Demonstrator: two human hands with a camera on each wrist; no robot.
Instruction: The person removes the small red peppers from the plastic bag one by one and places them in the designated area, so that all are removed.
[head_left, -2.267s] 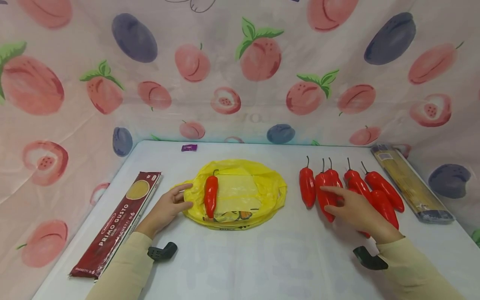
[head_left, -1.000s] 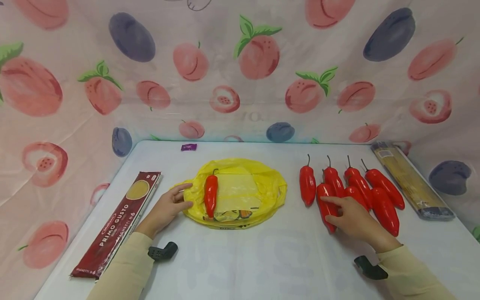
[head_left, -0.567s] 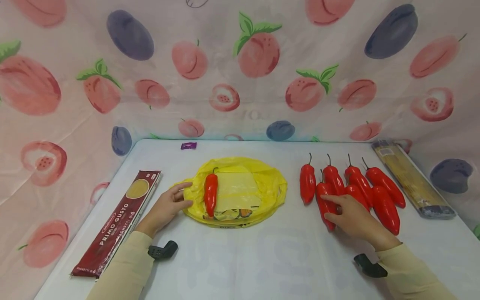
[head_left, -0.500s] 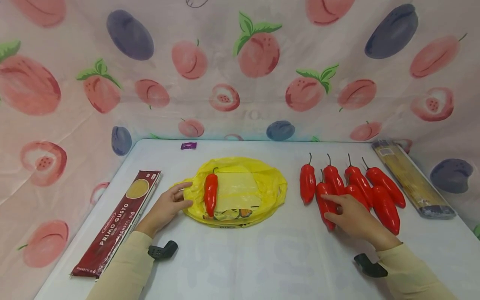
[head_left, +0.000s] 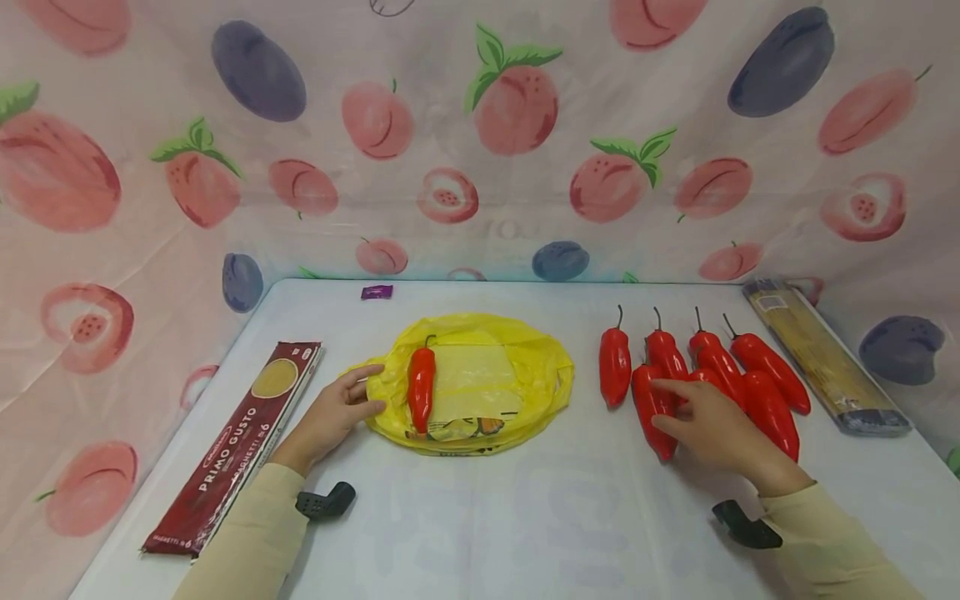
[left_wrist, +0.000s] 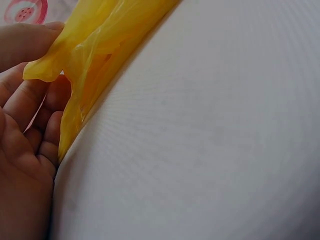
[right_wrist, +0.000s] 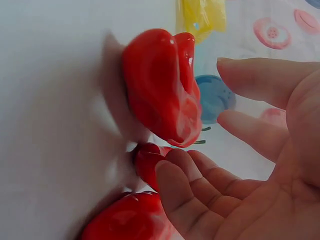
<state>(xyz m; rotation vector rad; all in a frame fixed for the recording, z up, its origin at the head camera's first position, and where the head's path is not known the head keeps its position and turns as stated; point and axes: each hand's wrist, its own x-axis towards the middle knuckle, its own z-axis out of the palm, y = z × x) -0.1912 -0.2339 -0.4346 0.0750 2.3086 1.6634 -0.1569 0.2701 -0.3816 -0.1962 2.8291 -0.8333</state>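
My left hand (head_left: pixel 330 425) is at the left edge of a yellow plastic bag (head_left: pixel 536 358). In the left wrist view, its thumb and fingers pinch the bag's edge (left_wrist: pixel 80 65). One red chili pepper (head_left: pixel 422 390) with a thin dark stem lies on the bag's left part. On the right, my right hand (head_left: pixel 716 429) hovers beside the nearest red pepper (head_left: pixel 647 408) of a group of several. The right wrist view shows its thumb and fingers spread apart, with a gap to that pepper (right_wrist: pixel 152 85). Part of another pepper (head_left: pixel 707 379) is hidden behind this hand.
A dark red spaghetti packet (head_left: pixel 232 450) lies at the left, and a clear pack of spaghetti (head_left: pixel 825 358) at the right edge. A small purple wrapper (head_left: pixel 377 292) sits near the back edge. Fruit-printed cloth (head_left: pixel 450 117) surrounds the white table (head_left: pixel 510 533).
The front pepper by my right hand has come nearer the table's front and now lies apart from the fingers, which have loosened and drawn back slightly right. My left hand has stayed put.
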